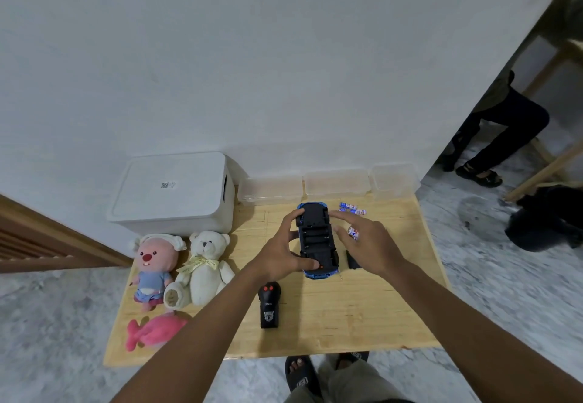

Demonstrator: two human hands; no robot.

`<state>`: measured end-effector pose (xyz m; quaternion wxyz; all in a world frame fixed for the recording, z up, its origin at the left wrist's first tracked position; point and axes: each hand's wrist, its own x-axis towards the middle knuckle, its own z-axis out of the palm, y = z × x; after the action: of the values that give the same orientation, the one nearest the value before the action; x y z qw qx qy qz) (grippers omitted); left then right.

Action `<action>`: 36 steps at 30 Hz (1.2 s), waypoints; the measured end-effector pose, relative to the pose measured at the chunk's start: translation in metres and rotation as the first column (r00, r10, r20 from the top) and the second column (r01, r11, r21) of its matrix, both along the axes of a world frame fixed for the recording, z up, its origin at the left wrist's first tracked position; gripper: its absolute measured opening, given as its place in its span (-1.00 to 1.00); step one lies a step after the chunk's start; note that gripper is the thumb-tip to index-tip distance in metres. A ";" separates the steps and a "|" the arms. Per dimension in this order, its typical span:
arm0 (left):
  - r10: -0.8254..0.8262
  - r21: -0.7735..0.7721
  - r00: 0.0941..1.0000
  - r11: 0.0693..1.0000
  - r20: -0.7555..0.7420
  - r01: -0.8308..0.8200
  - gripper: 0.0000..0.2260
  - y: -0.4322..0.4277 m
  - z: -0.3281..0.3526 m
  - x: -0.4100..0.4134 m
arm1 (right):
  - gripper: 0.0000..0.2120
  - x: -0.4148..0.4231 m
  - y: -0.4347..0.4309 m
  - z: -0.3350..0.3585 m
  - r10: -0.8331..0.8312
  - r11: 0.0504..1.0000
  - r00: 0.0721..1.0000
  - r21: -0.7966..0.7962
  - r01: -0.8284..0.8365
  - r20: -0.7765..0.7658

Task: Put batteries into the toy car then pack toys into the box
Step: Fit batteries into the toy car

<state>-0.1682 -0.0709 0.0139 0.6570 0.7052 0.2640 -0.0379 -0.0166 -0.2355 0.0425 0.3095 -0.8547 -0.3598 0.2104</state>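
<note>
A blue toy car (317,238) lies upside down on the wooden table (362,308), its black underside and open battery bay facing up. My left hand (284,251) grips the car's left side, thumb near its rear. My right hand (369,241) hovers just right of the car and holds a white-and-blue battery (353,231) in its fingers. Loose batteries (352,208) lie behind the car. A black battery cover (352,260) lies beside the car under my right hand. The white lidded box (170,192) stands shut at the back left.
A pink-faced plush (153,268), a white teddy bear (202,268) and a pink fish plush (154,333) lie at the table's left. A black remote (269,305) lies near the front. Three clear containers (334,183) line the wall. Another person's legs (498,131) are at the right.
</note>
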 end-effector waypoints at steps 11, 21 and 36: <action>-0.037 -0.011 0.996 0.999 -0.078 0.036 0.03 0.011 -0.013 0.007 | -0.41 0.000 0.012 -0.031 0.117 0.985 0.989 -0.113 -0.127 -0.087; -0.083 0.106 0.980 0.989 -0.179 0.103 0.03 0.023 -0.037 0.013 | -0.33 0.004 0.031 -0.065 0.072 0.984 0.979 -0.149 -0.102 -0.191; -0.072 0.184 0.957 0.975 -0.282 0.128 0.02 0.021 -0.059 0.019 | -0.36 0.009 0.035 -0.097 0.132 0.951 0.982 -0.263 -0.165 -0.138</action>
<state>-0.1488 -0.0494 -0.0450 0.5373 0.7681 0.3184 -0.1414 -0.0073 -0.2003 -0.0545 0.1928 -0.8456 -0.3717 0.3310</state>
